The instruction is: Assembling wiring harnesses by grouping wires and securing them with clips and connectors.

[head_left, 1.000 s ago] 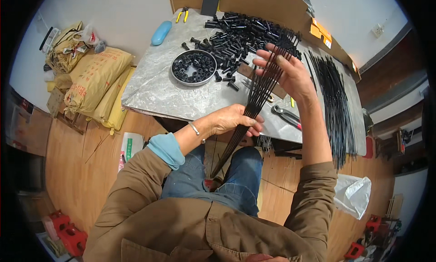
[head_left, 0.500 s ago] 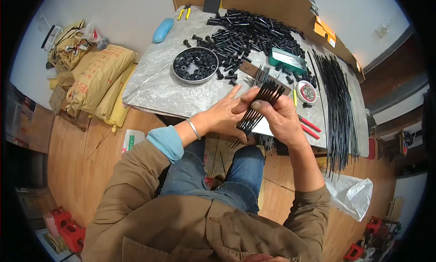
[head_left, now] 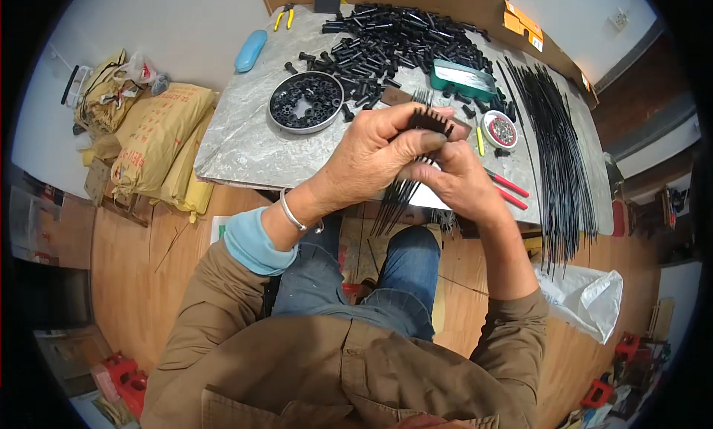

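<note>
A fanned row of thin black rods (head_left: 399,203) is held at the table's front edge, tilted, with its tips up and its long ends hanging down over my knees. My left hand (head_left: 375,153) pinches the rods near their tips, thumb laid across them. Around the right side of the same rods, just below, my right hand (head_left: 462,178) has its fingers closed. Part of the rods is hidden behind both hands. Behind my fingers, more thin grey rods lie by a brown strip (head_left: 395,95) on the table.
On the grey table (head_left: 238,143) are a round tin of black ring-shaped parts (head_left: 306,130), a heap of black bolts (head_left: 408,39), a green box (head_left: 462,80), a small white bowl (head_left: 500,132), red-handled pliers (head_left: 509,184) and a long rod bundle (head_left: 553,154). Yellow sacks (head_left: 160,132) stand left.
My left hand has come up from the rods' lower ends to pinch them near the tips, fingers now closed. My right hand has shifted slightly down, still holding the rods.
</note>
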Demonstrator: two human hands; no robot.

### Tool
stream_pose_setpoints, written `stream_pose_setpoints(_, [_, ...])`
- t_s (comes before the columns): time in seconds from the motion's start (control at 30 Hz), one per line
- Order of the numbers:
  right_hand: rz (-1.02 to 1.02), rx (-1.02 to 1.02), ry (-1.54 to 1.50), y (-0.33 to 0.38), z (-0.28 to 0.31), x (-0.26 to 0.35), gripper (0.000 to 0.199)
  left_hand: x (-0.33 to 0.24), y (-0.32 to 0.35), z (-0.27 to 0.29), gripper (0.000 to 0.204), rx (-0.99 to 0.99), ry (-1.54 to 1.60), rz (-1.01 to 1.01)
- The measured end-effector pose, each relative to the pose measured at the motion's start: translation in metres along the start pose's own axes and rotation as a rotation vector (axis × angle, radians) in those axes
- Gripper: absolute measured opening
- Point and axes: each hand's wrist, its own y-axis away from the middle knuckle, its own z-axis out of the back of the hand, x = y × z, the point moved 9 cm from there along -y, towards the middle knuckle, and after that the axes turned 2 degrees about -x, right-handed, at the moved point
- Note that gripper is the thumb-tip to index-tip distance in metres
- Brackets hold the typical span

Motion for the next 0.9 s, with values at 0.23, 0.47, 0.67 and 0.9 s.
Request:
stream_pose_setpoints(0.23, [-0.559, -0.348, 0.237, 0.031, 0.052, -0.114, 0.021, 0.004, -0.001, -0.002, 0.018, -0.04, -0.006, 0.042])
stream_pose_setpoints(0.47, [-0.472, -0.582, 0.172, 0.056, 0.045, -0.105, 0.018, 0.007, 0.001, 0.002, 0.017, -0.119, 0.083, 0.016])
stream_pose_setpoints(0.67, [-0.592, -0.338, -0.086, 0.126, 0.002, -0.074, 0.041, 0.008, -0.001, 0.002, 0.018, -0.119, 0.103, 0.018])
stream_pose_setpoints(0.9, [-0.286, -0.59, 0.136, 0.107, -0.03, -0.035, 0.029, 0.007, 0.002, 0.001, 0.016, -0.143, 0.087, -0.006])
